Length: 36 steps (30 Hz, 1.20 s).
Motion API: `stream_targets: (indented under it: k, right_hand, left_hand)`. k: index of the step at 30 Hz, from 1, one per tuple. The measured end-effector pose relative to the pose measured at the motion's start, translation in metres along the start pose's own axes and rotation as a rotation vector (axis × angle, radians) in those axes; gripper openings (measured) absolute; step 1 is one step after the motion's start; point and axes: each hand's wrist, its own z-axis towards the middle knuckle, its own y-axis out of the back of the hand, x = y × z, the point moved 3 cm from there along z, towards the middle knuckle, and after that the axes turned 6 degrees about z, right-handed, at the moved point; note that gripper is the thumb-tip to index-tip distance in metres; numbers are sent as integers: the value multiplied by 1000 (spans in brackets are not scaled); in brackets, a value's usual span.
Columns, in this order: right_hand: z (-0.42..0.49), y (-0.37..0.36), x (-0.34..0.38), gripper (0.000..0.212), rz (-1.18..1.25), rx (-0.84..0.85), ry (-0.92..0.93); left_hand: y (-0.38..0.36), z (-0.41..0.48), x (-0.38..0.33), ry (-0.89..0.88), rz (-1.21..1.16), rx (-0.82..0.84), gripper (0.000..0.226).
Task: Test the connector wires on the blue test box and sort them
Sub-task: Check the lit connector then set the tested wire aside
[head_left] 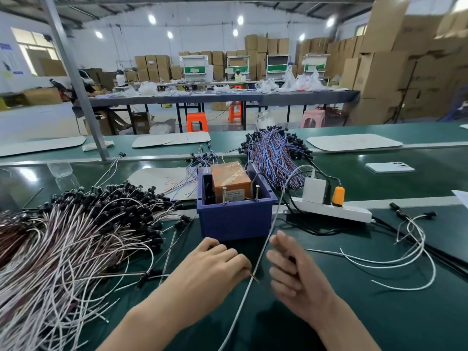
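The blue test box [235, 220] stands in front of me on the green bench, with an orange block [229, 179] inside and two upright screws [224, 196] at its front rim. My left hand [215, 264] lies just before the box and pinches the thin bare end of a connector wire [255, 277] at its fingertips. My right hand [297, 273] is beside it, slightly blurred, fingers curled round what looks like a small black connector [291, 259]. A big pile of white and brown connector wires [76, 239] lies to the left.
A grey cable [263, 247] runs from a white charger [314, 190] on a power strip [331, 210] down between my hands. A heap of blue-red wires [276, 158] lies behind the box, loose white wires [405, 252] at right, a phone [390, 167] at far right.
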Motion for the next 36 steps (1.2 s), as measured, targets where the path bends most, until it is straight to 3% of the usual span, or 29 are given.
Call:
stream_targets:
  k: [3,8,13,15,18,23,25,27,31,33,36]
  right_hand:
    - [2,-2,-6,27,-341,-85,38]
    - [8,-8,-18,38,-788,-138,177]
    - [8,-14,-20,28,-902,-27,305]
    - [8,-13,-21,15,-1015,-26,297]
    - [9,-10,-25,14,-1160,-63,297]
    - [11,-7,-20,14,-1045,-118,397]
    - [11,-2,-17,13,-982,-151,431]
    - [12,2,-15,15,-915,-172,441]
    - [14,3,-15,21,-813,-148,410]
    - [14,3,-17,23,-780,-125,373]
    - [14,2,-20,23,-757,-97,322]
  left_hand:
    - [3,1,4,-51,58,41,33]
    - [11,6,7,-190,222,70,18]
    - [19,19,17,-217,302,54,17]
    - [17,21,19,-220,315,80,20]
    - [16,23,20,-226,330,92,23]
    - [19,15,22,-58,295,-149,14]
    - [17,-1,17,171,94,-298,22]
    - [11,-20,10,462,-239,-411,16]
    - [-29,-36,7,1114,-1093,-296,43]
    - [-42,-31,13,1278,-1498,-268,42]
    - [-43,-22,29,1317,-1927,-374,39]
